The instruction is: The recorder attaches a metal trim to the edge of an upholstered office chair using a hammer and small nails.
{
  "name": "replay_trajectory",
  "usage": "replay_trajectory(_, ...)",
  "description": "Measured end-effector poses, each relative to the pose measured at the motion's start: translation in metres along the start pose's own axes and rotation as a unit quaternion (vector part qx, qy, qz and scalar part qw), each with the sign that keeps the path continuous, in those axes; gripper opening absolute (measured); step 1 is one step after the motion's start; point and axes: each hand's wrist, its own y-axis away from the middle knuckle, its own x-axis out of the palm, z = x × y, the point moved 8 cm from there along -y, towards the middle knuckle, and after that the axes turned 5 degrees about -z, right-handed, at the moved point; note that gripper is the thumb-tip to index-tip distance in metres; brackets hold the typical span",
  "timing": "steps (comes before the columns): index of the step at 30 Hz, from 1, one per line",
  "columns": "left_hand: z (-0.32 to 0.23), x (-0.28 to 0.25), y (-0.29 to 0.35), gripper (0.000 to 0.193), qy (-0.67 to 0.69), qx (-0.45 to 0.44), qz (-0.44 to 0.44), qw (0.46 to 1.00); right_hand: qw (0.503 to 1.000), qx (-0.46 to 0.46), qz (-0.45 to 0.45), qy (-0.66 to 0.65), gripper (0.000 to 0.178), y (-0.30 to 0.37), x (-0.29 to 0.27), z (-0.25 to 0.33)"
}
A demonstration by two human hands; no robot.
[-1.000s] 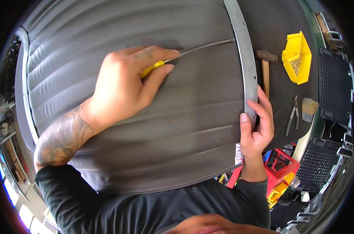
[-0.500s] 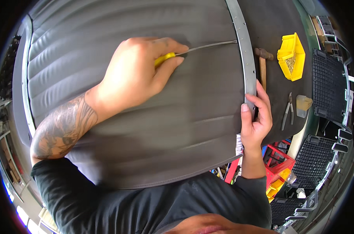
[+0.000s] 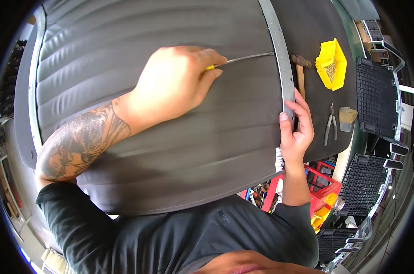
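A large dark grey upholstered panel [image 3: 184, 141] with ribbed padding lies in front of me. Along its right side runs a pale metal strip [image 3: 280, 45] dotted with small holes. My left hand [image 3: 172, 84] is closed around the yellow handle of a screwdriver [image 3: 248, 58]; its long, slightly bent shaft points right, and the flat tip is at the strip's inner edge. Most of the handle is hidden in my palm. Lower down, my right hand [image 3: 298, 130] grips the metal strip, thumb on the panel side and fingers round the outer side. White material [image 3: 279, 160] shows just below it.
Right of the panel on the dark work surface [image 3: 314, 23] lie a hammer [image 3: 301, 73], a yellow bin [image 3: 333, 66] of small fasteners, pliers [image 3: 330, 125] and a small clear container [image 3: 348, 119]. A red rack [image 3: 323, 187] stands below; black mesh panels [image 3: 375, 98] line the far right.
My left hand has moved a little right with the screwdriver, whose tip remains by the strip's inner edge. My right hand keeps its grip. The whole view has shifted slightly.
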Motion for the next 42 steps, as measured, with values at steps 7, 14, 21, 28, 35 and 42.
replay_trajectory(7,-0.048,0.007,0.022,0.039,-0.186,0.159,0.059,0.968,0.999,0.028,-0.015,-0.024,0.026,0.003,-0.001,-0.005)
replay_trajectory(14,-0.017,0.002,0.010,0.032,-0.023,0.071,0.001,0.997,0.999,0.039,-0.014,-0.032,0.027,0.001,0.000,-0.008)
replay_trajectory(21,-0.059,0.009,0.032,0.038,-0.190,0.187,0.060,0.962,0.998,0.049,-0.020,-0.034,0.029,0.003,0.001,-0.006)
replay_trajectory(28,-0.021,0.001,0.015,0.033,0.017,0.057,-0.002,0.998,0.998,0.046,-0.022,-0.032,0.030,0.002,0.000,-0.004)
replay_trajectory(35,-0.072,0.019,0.043,0.048,-0.249,0.224,0.117,0.935,0.998,0.047,-0.034,-0.028,0.034,0.002,-0.003,-0.008)
replay_trajectory(42,-0.031,0.011,0.022,0.031,0.031,0.033,0.066,0.997,0.997,0.056,-0.037,-0.037,0.042,0.004,-0.006,-0.007)
